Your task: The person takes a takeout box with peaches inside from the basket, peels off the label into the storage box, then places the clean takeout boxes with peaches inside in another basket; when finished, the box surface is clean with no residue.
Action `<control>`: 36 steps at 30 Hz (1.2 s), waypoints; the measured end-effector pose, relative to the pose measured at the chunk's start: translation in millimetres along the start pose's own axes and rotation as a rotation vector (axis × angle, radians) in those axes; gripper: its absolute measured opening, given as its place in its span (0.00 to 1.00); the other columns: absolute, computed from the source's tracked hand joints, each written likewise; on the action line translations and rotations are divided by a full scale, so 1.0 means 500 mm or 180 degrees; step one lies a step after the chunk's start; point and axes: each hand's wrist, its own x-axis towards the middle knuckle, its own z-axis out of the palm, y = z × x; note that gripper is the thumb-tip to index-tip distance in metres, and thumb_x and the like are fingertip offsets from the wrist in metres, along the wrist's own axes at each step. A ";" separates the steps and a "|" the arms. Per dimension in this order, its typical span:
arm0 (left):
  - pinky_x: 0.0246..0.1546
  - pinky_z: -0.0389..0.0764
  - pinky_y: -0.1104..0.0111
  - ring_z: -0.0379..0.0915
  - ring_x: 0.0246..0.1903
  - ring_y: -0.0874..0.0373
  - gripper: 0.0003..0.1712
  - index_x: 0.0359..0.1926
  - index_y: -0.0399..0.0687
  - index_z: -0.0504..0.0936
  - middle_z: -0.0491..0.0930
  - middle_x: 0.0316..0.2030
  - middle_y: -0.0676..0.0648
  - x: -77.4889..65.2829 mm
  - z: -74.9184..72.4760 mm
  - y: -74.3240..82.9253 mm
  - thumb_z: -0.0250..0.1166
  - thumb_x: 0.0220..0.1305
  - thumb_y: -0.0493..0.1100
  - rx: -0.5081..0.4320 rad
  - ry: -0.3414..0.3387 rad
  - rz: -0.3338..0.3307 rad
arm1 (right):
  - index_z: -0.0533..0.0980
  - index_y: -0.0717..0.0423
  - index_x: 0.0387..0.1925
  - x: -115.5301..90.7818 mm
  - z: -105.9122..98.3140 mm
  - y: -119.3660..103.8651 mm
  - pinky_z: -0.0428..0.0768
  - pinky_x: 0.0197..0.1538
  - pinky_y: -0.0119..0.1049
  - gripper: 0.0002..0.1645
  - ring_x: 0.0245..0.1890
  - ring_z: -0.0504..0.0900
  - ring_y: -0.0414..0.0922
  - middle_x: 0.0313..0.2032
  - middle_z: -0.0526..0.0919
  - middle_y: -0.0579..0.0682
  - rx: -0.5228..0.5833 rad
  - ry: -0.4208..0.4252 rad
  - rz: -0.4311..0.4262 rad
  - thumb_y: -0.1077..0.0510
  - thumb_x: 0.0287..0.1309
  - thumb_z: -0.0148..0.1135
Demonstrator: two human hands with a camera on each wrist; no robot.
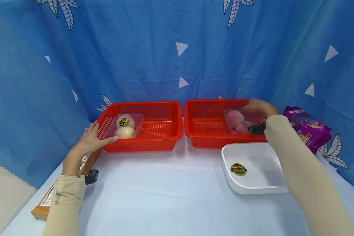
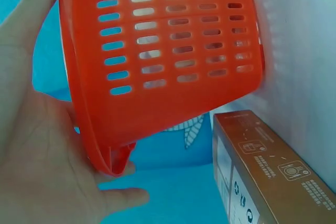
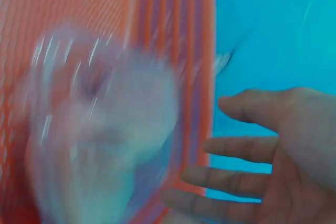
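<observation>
My left hand (image 1: 89,141) touches the left rim of the left red basket (image 1: 147,144), thumb and fingers spread. That basket holds a clear pack of pale round fruit (image 1: 125,132), one with a black-and-yellow label. In the left wrist view, the hand lies along the rim corner, its fingers extended. My right hand (image 1: 261,107) is over the right end of the right red basket (image 1: 210,142). Inside is a clear pack of pink peaches (image 1: 235,118). The right wrist view, blurred, shows straight fingers (image 3: 226,181) beside the pack, with a gap between them.
In front of the right basket stands a white tray (image 1: 253,167) with a round label inside. A purple bag (image 1: 311,131) leans at the far right. An orange-brown box (image 1: 42,209) lies under the left forearm. Blue curtain (image 1: 147,49) hangs behind both baskets.
</observation>
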 end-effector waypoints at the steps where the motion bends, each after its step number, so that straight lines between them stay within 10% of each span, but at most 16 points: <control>1: 0.54 0.52 0.26 0.22 0.67 0.24 0.69 0.72 0.32 0.28 0.29 0.70 0.24 0.000 -0.001 -0.005 0.59 0.55 0.71 -0.0014 -0.0032 -0.0016 | 0.56 0.67 0.63 0.000 0.006 -0.020 0.75 0.52 0.57 0.42 0.59 0.63 0.67 0.58 0.64 0.69 -0.0008 0.0009 -0.0054 0.43 0.61 0.58; 12: 0.57 0.49 0.27 0.29 0.66 0.20 0.69 0.72 0.30 0.29 0.30 0.68 0.21 0.001 -0.007 -0.020 0.55 0.56 0.75 -0.0006 -0.0084 -0.0233 | 0.58 0.66 0.68 0.029 0.129 -0.267 0.73 0.61 0.51 0.36 0.59 0.71 0.59 0.63 0.66 0.64 0.0457 -0.0252 -0.1057 0.49 0.68 0.51; 19: 0.50 0.69 0.34 0.35 0.66 0.23 0.70 0.73 0.34 0.29 0.32 0.69 0.23 0.002 -0.006 -0.023 0.57 0.54 0.76 -0.0200 -0.0090 -0.0219 | 0.57 0.59 0.70 0.043 0.222 -0.390 0.75 0.59 0.46 0.36 0.58 0.72 0.57 0.64 0.65 0.62 0.1224 -0.0689 -0.1049 0.48 0.68 0.51; 36: 0.50 0.70 0.35 0.38 0.65 0.24 0.70 0.74 0.35 0.33 0.36 0.69 0.24 0.000 -0.001 -0.021 0.59 0.52 0.75 -0.0259 -0.0004 -0.0213 | 0.57 0.50 0.72 0.059 0.456 -0.516 0.70 0.61 0.57 0.40 0.64 0.63 0.68 0.69 0.57 0.66 0.2943 -0.1424 -0.0424 0.46 0.63 0.58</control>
